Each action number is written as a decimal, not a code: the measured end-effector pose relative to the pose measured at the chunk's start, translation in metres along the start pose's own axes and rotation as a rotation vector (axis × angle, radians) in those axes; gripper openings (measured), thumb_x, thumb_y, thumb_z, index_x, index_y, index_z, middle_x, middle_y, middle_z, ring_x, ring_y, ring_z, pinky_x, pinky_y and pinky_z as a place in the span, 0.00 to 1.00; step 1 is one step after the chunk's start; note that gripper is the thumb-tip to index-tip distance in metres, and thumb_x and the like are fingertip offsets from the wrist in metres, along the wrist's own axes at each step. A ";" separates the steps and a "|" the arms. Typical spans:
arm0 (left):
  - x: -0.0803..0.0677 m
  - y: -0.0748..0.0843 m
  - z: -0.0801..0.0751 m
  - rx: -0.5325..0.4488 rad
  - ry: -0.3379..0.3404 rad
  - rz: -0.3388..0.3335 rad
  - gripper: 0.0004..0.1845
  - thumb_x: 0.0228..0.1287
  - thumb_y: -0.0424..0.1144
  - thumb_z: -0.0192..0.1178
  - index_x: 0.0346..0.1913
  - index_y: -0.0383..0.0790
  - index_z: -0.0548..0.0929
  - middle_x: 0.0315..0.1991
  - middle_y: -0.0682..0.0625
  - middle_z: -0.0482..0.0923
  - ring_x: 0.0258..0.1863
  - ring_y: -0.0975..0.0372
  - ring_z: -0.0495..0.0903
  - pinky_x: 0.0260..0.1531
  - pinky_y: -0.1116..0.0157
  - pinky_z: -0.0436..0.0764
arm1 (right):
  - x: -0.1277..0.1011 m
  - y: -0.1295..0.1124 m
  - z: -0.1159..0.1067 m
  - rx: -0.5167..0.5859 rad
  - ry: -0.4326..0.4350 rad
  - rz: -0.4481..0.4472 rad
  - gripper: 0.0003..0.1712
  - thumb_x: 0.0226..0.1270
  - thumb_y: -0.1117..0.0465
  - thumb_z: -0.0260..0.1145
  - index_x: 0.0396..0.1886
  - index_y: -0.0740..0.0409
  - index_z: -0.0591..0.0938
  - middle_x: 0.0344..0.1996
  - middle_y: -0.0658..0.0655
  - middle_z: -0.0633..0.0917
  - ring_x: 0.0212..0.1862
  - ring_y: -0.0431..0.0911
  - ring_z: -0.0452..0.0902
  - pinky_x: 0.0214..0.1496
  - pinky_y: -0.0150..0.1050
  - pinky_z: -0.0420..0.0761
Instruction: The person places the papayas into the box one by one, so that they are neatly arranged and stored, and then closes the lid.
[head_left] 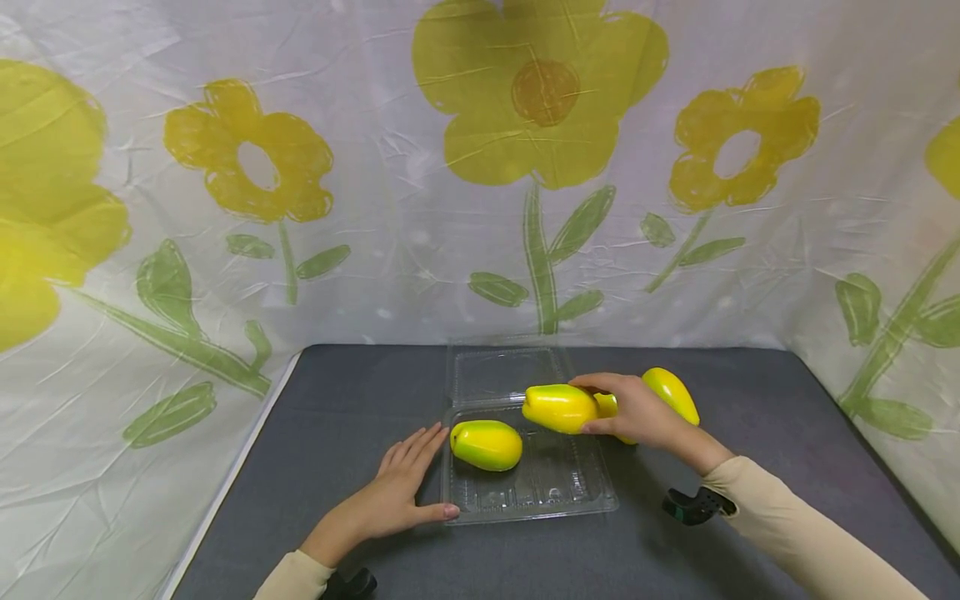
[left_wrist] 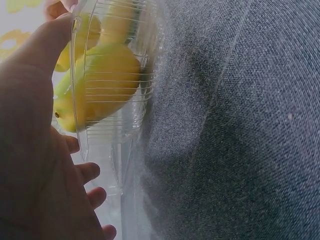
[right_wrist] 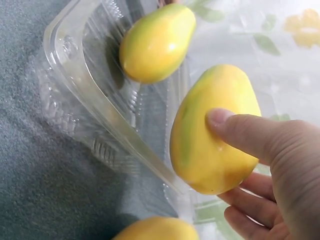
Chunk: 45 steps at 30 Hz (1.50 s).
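Left hand flat against tray; right hand grips mango.

No words, labels, brands or numbers can be read on anything in these views.

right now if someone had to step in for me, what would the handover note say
Left hand: flat and open on the grey table, fingers against the left rim of the clear clamshell tray, steadying it.
Right hand: grips a yellow-green mango, held above the tray's far part, not yet set down.
Done: one mango in the tray lies at the left side.
Left: a third mango lies on the table behind the right hand, outside the tray. The tray's lid lies open at the back.
Likely next: put down the held mango, then add the third one.
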<state>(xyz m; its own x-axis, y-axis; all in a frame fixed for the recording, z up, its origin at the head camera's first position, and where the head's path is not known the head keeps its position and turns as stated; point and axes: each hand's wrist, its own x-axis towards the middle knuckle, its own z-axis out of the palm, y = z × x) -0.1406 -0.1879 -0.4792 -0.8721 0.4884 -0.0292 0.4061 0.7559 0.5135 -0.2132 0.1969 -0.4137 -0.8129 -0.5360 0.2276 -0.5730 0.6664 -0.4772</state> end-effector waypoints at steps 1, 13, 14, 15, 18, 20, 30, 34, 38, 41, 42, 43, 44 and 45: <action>0.000 0.000 0.000 0.000 0.000 0.001 0.57 0.57 0.68 0.63 0.81 0.47 0.46 0.81 0.43 0.44 0.79 0.41 0.45 0.70 0.31 0.45 | 0.000 0.000 0.001 0.000 -0.003 -0.003 0.36 0.52 0.55 0.80 0.62 0.55 0.80 0.56 0.54 0.86 0.55 0.51 0.83 0.57 0.51 0.82; 0.000 0.000 0.000 -0.001 0.000 0.003 0.57 0.57 0.70 0.61 0.81 0.47 0.46 0.81 0.43 0.43 0.79 0.41 0.45 0.71 0.31 0.45 | 0.001 -0.002 0.011 0.009 -0.022 -0.007 0.36 0.51 0.53 0.80 0.62 0.53 0.80 0.55 0.52 0.85 0.54 0.49 0.83 0.57 0.50 0.81; 0.000 0.000 0.000 0.000 -0.002 0.000 0.57 0.57 0.70 0.62 0.81 0.47 0.46 0.81 0.43 0.43 0.80 0.41 0.45 0.71 0.31 0.45 | 0.001 -0.002 0.012 0.010 -0.023 -0.005 0.36 0.51 0.53 0.80 0.62 0.53 0.80 0.55 0.52 0.85 0.54 0.48 0.83 0.57 0.50 0.81; 0.000 0.001 0.000 -0.001 -0.003 -0.003 0.57 0.57 0.69 0.62 0.81 0.47 0.46 0.81 0.43 0.43 0.80 0.41 0.45 0.71 0.31 0.45 | 0.002 -0.002 0.012 0.011 -0.024 -0.003 0.36 0.51 0.52 0.80 0.62 0.52 0.80 0.55 0.51 0.85 0.53 0.48 0.82 0.57 0.50 0.81; 0.000 0.000 0.000 -0.009 -0.005 -0.008 0.57 0.57 0.67 0.63 0.81 0.47 0.46 0.81 0.42 0.43 0.80 0.41 0.45 0.71 0.31 0.44 | 0.002 -0.002 0.015 0.023 -0.024 -0.003 0.36 0.52 0.52 0.79 0.62 0.51 0.79 0.55 0.51 0.85 0.53 0.48 0.81 0.57 0.50 0.80; 0.000 -0.001 0.001 -0.012 -0.006 -0.011 0.57 0.57 0.67 0.64 0.81 0.47 0.45 0.81 0.42 0.43 0.80 0.42 0.44 0.71 0.31 0.44 | 0.002 -0.001 0.017 0.022 -0.019 -0.009 0.36 0.52 0.52 0.79 0.62 0.52 0.79 0.55 0.50 0.85 0.53 0.47 0.81 0.56 0.50 0.80; 0.001 -0.005 0.003 -0.012 -0.023 -0.015 0.58 0.56 0.71 0.61 0.81 0.52 0.42 0.82 0.46 0.41 0.81 0.45 0.43 0.72 0.32 0.43 | 0.004 -0.001 0.027 -0.010 -0.026 -0.021 0.37 0.54 0.52 0.78 0.64 0.54 0.78 0.56 0.52 0.84 0.51 0.46 0.80 0.53 0.46 0.81; 0.002 -0.004 0.003 -0.013 -0.028 -0.018 0.58 0.56 0.71 0.61 0.81 0.53 0.42 0.82 0.47 0.40 0.81 0.46 0.43 0.72 0.32 0.43 | 0.004 -0.001 0.029 -0.031 -0.026 -0.042 0.37 0.54 0.51 0.78 0.64 0.54 0.78 0.56 0.52 0.84 0.51 0.45 0.81 0.54 0.44 0.82; 0.002 -0.003 0.003 -0.015 -0.031 -0.019 0.58 0.57 0.70 0.61 0.81 0.53 0.42 0.82 0.48 0.40 0.81 0.46 0.43 0.72 0.33 0.42 | 0.002 0.001 0.032 -0.052 -0.028 -0.052 0.37 0.54 0.50 0.78 0.64 0.53 0.78 0.55 0.51 0.84 0.51 0.44 0.81 0.53 0.44 0.82; 0.001 -0.001 0.001 -0.019 -0.030 -0.017 0.57 0.58 0.69 0.61 0.81 0.51 0.42 0.82 0.47 0.40 0.81 0.45 0.43 0.72 0.32 0.43 | 0.002 0.000 0.033 -0.062 -0.033 -0.046 0.38 0.54 0.50 0.78 0.65 0.54 0.77 0.56 0.51 0.84 0.51 0.45 0.81 0.53 0.44 0.82; 0.001 0.000 0.000 -0.019 -0.032 -0.018 0.57 0.58 0.69 0.61 0.81 0.51 0.42 0.82 0.47 0.40 0.81 0.45 0.43 0.72 0.33 0.43 | 0.002 0.000 0.033 -0.065 -0.035 -0.046 0.38 0.54 0.50 0.78 0.65 0.54 0.77 0.56 0.51 0.84 0.52 0.45 0.81 0.53 0.45 0.82; 0.001 0.000 0.000 -0.017 -0.030 -0.015 0.57 0.58 0.69 0.61 0.81 0.50 0.43 0.82 0.46 0.41 0.80 0.44 0.43 0.72 0.32 0.43 | 0.002 0.000 0.034 -0.070 -0.035 -0.044 0.38 0.54 0.50 0.78 0.65 0.54 0.77 0.56 0.52 0.84 0.52 0.45 0.81 0.54 0.45 0.82; 0.001 0.000 0.000 -0.018 -0.029 -0.014 0.57 0.58 0.68 0.62 0.81 0.50 0.43 0.82 0.46 0.41 0.80 0.44 0.43 0.72 0.32 0.43 | 0.002 -0.001 0.034 -0.075 -0.035 -0.043 0.38 0.54 0.50 0.78 0.65 0.54 0.77 0.56 0.52 0.84 0.52 0.45 0.81 0.54 0.45 0.82; 0.001 0.000 0.000 -0.015 -0.025 -0.009 0.57 0.59 0.69 0.61 0.81 0.49 0.43 0.82 0.45 0.41 0.80 0.44 0.44 0.72 0.32 0.44 | 0.002 -0.001 0.034 -0.081 -0.035 -0.042 0.38 0.54 0.50 0.78 0.65 0.55 0.77 0.56 0.52 0.84 0.52 0.46 0.81 0.54 0.45 0.82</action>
<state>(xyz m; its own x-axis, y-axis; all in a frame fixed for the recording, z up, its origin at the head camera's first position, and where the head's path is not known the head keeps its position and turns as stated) -0.1409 -0.1874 -0.4792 -0.8686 0.4924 -0.0558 0.3935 0.7538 0.5263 -0.2104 0.1777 -0.4418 -0.7845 -0.5813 0.2161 -0.6145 0.6815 -0.3975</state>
